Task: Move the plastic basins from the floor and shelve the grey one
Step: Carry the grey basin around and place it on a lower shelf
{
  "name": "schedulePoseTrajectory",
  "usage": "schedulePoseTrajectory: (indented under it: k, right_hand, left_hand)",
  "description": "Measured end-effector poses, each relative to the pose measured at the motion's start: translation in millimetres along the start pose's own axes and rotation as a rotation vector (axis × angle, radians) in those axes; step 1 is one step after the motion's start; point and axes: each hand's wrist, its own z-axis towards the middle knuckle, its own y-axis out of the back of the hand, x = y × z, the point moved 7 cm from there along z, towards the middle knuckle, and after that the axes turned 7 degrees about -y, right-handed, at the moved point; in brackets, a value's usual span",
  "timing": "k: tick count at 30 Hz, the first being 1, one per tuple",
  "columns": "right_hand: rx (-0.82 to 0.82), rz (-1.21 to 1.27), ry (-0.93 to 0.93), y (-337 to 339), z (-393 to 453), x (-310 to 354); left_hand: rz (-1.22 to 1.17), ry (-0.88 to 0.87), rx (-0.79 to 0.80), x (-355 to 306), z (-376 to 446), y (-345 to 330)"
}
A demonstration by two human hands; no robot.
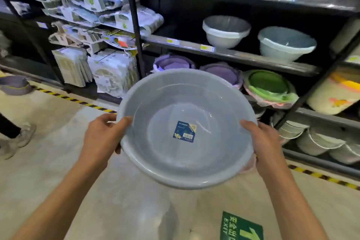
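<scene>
A large round grey plastic basin [185,103] with a blue label on its bottom hangs in front of me above the floor, its opening facing up. My left hand [106,133] grips its left rim, thumb over the edge. On the right rim my right hand [266,142] grips it the same way. A pink edge [250,165] shows under the basin at the lower right; I cannot tell what it belongs to. The dark shelf unit [243,54] stands just beyond the basin.
The middle shelf holds a grey bowl [226,31] and a pale blue bowl [286,44]. Below stand purple basins [220,72], a green basin stack [270,85] and white tubs [319,142]. Packaged goods [91,31] hang at the left. A person's shoe [17,140] and a green exit floor sign [240,227] mark the floor.
</scene>
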Motion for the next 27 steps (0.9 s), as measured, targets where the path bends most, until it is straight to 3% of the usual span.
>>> schedulePoseTrajectory:
  k: [13,20,27]
  right_hand:
    - [-0.398,-0.070,-0.048,79,122,20]
    - [-0.578,-0.087,-0.077,141,174,19]
    - [-0.594,-0.196,-0.086,209,252,-4]
  left_hand:
    - [-0.041,-0.090,0.374,-12,174,-241]
    - [-0.039,-0.054,0.574,-17,202,-369]
    - [0.047,-0.011,0.711,4,208,-493]
